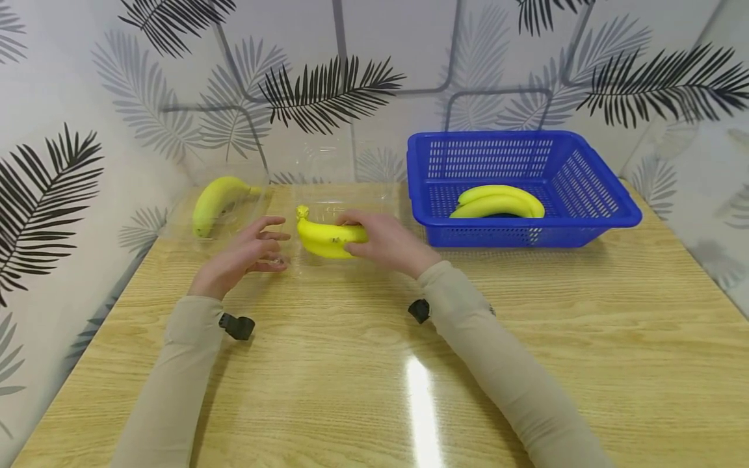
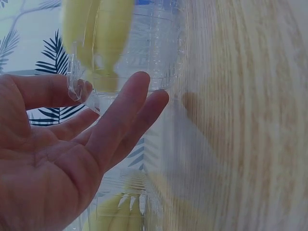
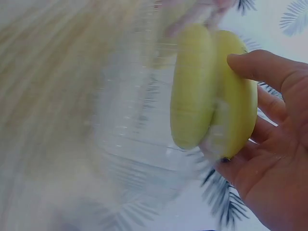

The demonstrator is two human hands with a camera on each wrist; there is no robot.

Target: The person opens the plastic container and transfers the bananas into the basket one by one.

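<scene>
Holding a yellow banana bunch (image 1: 328,242) at its three o'clock end, the right hand (image 1: 392,240) pinches it between thumb and fingers. The bunch is at an open clear container (image 1: 328,211), its stem pointing between ten and eleven; whether it touches the bottom is unclear. At nine o'clock the left hand (image 1: 240,257) has its fingers spread, thumb tip against the clear plastic edge; how firmly it presses, I cannot tell.

The container's clear lid (image 1: 324,159) stands up at twelve, close to the wall. Between nine and ten, just beyond the left hand, another clear container (image 1: 175,224) with a banana (image 1: 216,198) crowds that side. Toward three, a blue basket (image 1: 509,235) containing bananas (image 1: 497,203) stands just beyond the right hand. Open room lies toward six, between two beige sleeves.

Beneath is a light wood-grain table (image 1: 328,390), with a bright glare streak toward five. Leaf-patterned wall covering (image 1: 380,32) rises behind.

The transparent rims are hard to trace, the right wrist view is blurred, and the sleeves are cut off at the bottom of the head view.
</scene>
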